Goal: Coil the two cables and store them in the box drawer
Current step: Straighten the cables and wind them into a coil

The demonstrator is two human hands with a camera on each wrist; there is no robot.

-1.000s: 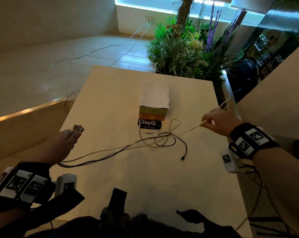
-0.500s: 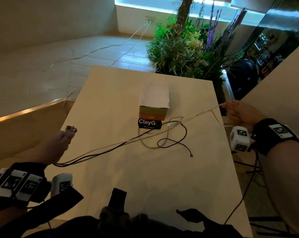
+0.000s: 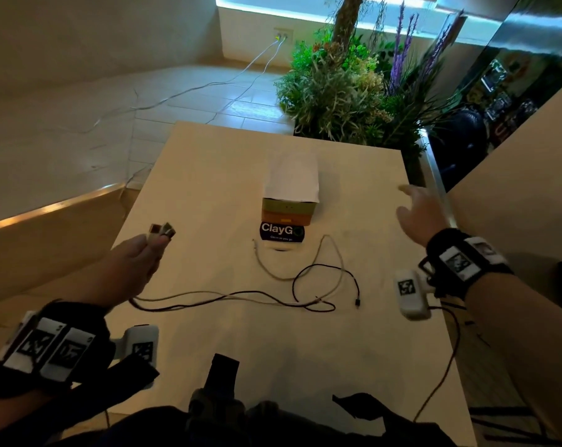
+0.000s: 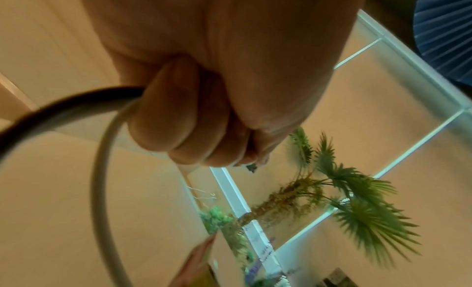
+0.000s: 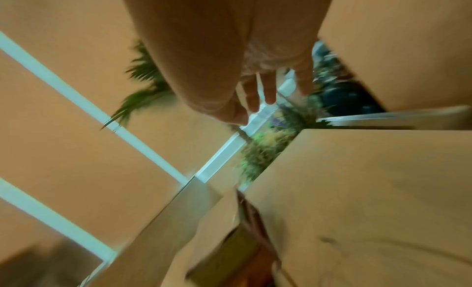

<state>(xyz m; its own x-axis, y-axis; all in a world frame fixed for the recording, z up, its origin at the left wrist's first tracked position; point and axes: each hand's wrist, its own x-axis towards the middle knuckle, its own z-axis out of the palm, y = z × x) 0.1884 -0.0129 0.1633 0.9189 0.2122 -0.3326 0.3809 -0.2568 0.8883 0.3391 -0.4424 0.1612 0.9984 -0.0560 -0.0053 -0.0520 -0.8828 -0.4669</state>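
Two cables [image 3: 240,296], one black and one white, trail loose across my bench [image 3: 273,350] before the box [image 3: 289,201]; my left hand [image 3: 128,266] clenches their plugs, my right hand [image 3: 421,214] hovers with fingers released.

The black cable [image 3: 324,279] and the white cable [image 3: 332,253] lie loose and uncoiled across the middle of the head view, running side by side from the left, then looping and crossing near the centre. Their USB plugs [image 3: 162,230] stick up together at centre left; the black one's small plug lies at centre right. The box [image 3: 289,201], with a white top and green and orange bands on its front, stands just above the loops, its drawer closed.
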